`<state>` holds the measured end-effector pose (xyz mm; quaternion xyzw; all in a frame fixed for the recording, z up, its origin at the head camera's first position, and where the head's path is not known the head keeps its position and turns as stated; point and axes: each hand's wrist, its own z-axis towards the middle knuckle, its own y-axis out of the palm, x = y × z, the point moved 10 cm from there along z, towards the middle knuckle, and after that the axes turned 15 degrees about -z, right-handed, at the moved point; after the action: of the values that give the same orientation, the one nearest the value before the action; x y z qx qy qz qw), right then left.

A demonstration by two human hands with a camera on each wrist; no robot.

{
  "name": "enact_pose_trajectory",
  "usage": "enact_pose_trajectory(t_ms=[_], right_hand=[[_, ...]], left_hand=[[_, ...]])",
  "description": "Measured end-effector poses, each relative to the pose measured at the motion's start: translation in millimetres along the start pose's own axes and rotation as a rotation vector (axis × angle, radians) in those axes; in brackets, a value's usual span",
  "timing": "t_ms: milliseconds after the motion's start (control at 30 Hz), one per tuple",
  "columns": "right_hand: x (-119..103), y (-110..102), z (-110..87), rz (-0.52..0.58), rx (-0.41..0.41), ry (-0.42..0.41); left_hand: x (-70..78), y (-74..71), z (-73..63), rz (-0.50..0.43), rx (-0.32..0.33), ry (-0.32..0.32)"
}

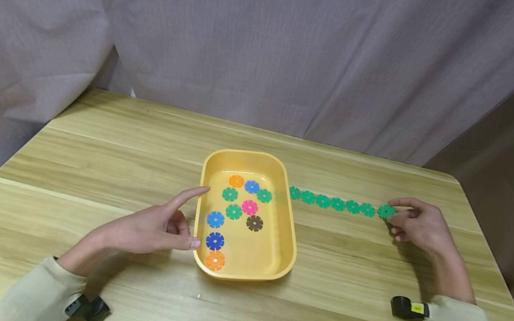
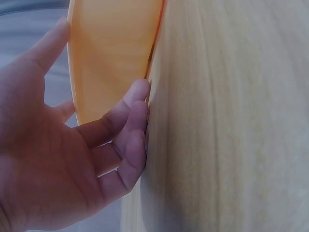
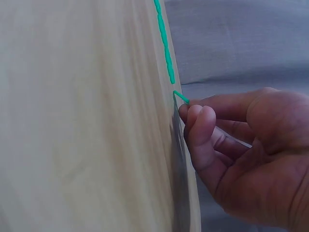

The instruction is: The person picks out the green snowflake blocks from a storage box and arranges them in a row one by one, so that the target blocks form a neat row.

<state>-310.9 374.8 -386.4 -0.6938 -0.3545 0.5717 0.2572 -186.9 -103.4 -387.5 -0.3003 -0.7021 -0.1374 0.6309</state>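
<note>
Pinching a green disc near the disc row on the desk, right hand held it tilted, clear only in right wrist view; spread left hand touched yellow tray. Disc looked round, notched.

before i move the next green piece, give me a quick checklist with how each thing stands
1. Green disc pinched by the right hand: ok.
2. Held disc lying flat: not ok, it is tilted.
3. Held disc meeting the green row: not ok, a gap shows.
4. Left hand touching the tray: ok, at its left rim.
5. Spare green discs in the tray: ok, three.
6. Row ending at the tray: cannot tell, the rim hides that end.
</note>
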Motion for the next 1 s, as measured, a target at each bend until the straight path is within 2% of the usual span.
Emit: enact_pose_trajectory(t_ms=[567,1000], right_hand=[[4.8,-1.2,1.8,-0.11,0.035,0.003],[2.8,0.4,-0.3,-0.119,0.034,-0.003]], left_hand=[[0.1,-0.6,-0.7,0.004,0.004,-0.003],[0.2,-0.2,-0.3,0.006,0.0,-0.002]])
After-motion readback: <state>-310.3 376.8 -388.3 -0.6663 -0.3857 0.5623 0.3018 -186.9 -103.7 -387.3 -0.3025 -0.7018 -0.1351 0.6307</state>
